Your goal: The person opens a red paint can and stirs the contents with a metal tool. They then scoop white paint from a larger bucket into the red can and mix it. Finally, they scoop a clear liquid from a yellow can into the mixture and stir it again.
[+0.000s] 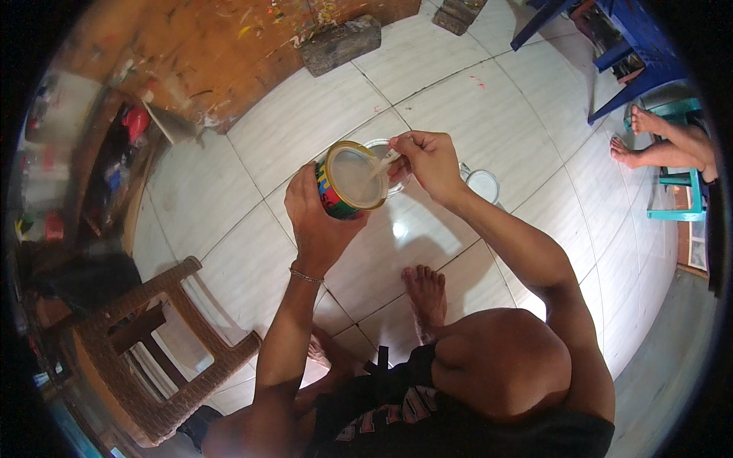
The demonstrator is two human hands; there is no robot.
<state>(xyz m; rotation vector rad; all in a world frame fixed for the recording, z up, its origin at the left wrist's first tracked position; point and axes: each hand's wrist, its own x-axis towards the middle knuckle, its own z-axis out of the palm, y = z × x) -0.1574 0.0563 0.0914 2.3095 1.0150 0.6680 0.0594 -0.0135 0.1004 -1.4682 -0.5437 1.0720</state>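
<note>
My left hand is wrapped round a paint tin with a gold rim and a multicoloured label, held tilted above the floor. Pale, whitish paint shows inside it. Between the pinched fingers of my right hand is a pale, slim stirring tool, its lower end over the tin's mouth at the right rim. Whether it is a brush or a spoon I cannot tell. Just behind the tin is a round, whitish container, partly hidden by the tin and my right hand.
A round white lid or tub lies on the tiled floor beyond my right wrist. At left stands a brown woven-pattern stool. A paint-stained wooden panel rises behind, near a block. At right, a person's feet are beside a teal stool and blue chair.
</note>
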